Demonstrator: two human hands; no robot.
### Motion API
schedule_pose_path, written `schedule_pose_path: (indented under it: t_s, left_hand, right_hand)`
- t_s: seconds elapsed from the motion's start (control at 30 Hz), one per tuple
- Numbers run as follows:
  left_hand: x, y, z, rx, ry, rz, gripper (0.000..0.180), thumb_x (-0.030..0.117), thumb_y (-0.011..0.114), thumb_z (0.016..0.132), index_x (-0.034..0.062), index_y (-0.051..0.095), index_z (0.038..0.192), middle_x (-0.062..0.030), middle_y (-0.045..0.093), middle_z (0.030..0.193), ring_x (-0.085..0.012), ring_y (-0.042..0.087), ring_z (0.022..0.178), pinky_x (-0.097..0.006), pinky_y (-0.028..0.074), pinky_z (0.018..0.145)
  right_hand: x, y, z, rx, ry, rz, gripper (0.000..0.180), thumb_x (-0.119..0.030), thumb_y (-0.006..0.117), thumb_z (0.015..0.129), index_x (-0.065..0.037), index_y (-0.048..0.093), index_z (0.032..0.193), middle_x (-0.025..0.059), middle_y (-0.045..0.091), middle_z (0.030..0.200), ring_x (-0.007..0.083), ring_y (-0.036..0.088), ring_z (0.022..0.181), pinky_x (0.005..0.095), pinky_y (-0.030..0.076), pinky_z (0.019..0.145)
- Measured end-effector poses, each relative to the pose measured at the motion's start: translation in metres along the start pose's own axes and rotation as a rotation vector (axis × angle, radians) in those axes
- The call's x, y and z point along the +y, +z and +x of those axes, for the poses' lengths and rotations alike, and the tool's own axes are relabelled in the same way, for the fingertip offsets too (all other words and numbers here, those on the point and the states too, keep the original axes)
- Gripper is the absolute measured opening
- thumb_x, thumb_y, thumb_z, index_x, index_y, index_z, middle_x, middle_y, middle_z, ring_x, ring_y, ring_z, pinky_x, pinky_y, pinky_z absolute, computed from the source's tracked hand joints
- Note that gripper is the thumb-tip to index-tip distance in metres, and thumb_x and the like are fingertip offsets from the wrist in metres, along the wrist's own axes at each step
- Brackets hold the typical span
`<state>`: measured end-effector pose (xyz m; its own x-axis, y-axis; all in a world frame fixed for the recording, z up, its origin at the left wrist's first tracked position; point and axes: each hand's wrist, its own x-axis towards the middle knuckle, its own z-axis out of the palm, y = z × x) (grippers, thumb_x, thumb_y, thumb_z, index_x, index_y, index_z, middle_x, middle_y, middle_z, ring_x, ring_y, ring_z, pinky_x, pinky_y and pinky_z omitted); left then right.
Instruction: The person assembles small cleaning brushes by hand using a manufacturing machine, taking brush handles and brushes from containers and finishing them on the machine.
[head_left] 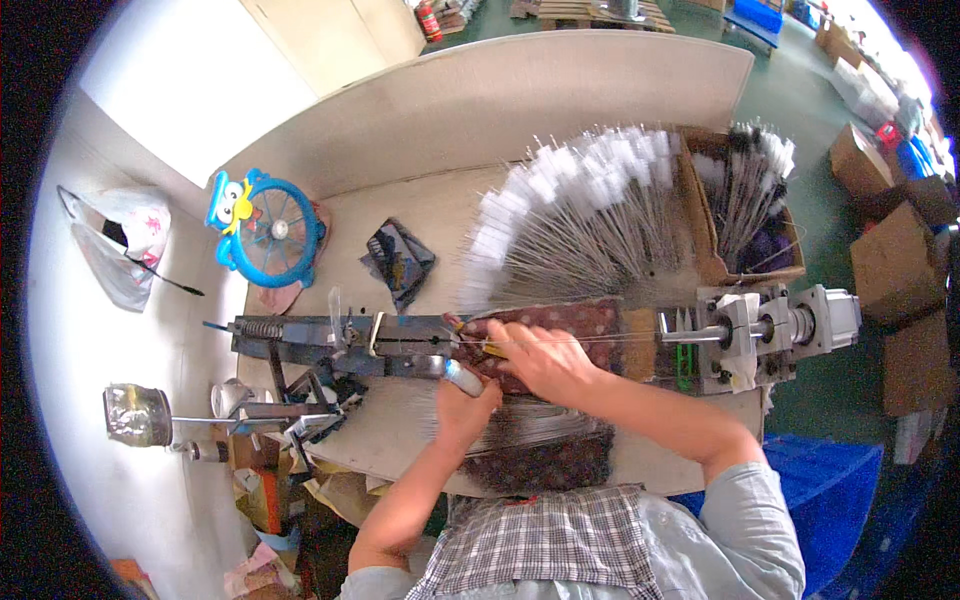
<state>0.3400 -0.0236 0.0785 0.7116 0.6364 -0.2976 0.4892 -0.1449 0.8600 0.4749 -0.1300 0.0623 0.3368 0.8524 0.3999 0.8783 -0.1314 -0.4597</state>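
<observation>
My left hand (pixel 466 412) is closed around a short white-and-blue cylinder (pixel 462 376), perhaps a wrapped handle, at the near edge of a long metal bench machine. Just to its right, my right hand (pixel 545 365) reaches over the machine with its fingers drawn together by a thin wire (pixel 625 340) that runs along the machine to the right. A slim yellow piece (pixel 493 350) shows beside those fingertips; whether they grip it or the wire is hidden. Beneath both hands lies a dark red dotted cloth (pixel 595 322).
Many white-tipped wire brushes (pixel 590 220) fan across the table's back, beside a cardboard box (pixel 745 265) of more brushes. A motor shaft assembly (pixel 750 335) stands at right. A blue toy-like fan (pixel 275 230) and dark plastic packet (pixel 398 262) sit back left. Thin wires (pixel 530 425) lie nearer me.
</observation>
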Motion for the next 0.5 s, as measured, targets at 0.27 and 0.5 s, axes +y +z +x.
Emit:
schedule_pose_path:
  t_s: [0.27, 0.5]
  left_hand:
    - [-0.094, -0.096, -0.012, 0.297, -0.168, -0.936, 0.036, 0.042, 0.066, 0.079, 0.0097, 0.055, 0.089, -0.0016, 0.055, 0.077, -0.0150, 0.053, 0.068, -0.031, 0.045, 0.063]
    - [-0.128, -0.153, -0.031, 0.380, -0.382, -1.260, 0.033, 0.040, 0.065, 0.079, 0.0095, 0.057, 0.089, -0.0006, 0.056, 0.078, -0.0155, 0.054, 0.072, -0.029, 0.044, 0.062]
  right_hand:
    - [0.003, -0.011, 0.003, -0.304, 0.023, 0.050, 0.026, -0.014, 0.062, 0.074, -0.006, 0.058, 0.098, 0.0079, 0.053, 0.086, 0.0257, 0.057, 0.083, 0.0371, 0.051, 0.065]
    - [-0.008, -0.019, 0.012, -0.240, -0.045, 0.133, 0.017, -0.003, 0.058, 0.075, -0.003, 0.059, 0.091, 0.0105, 0.054, 0.083, 0.0272, 0.056, 0.081, 0.0368, 0.050, 0.068]
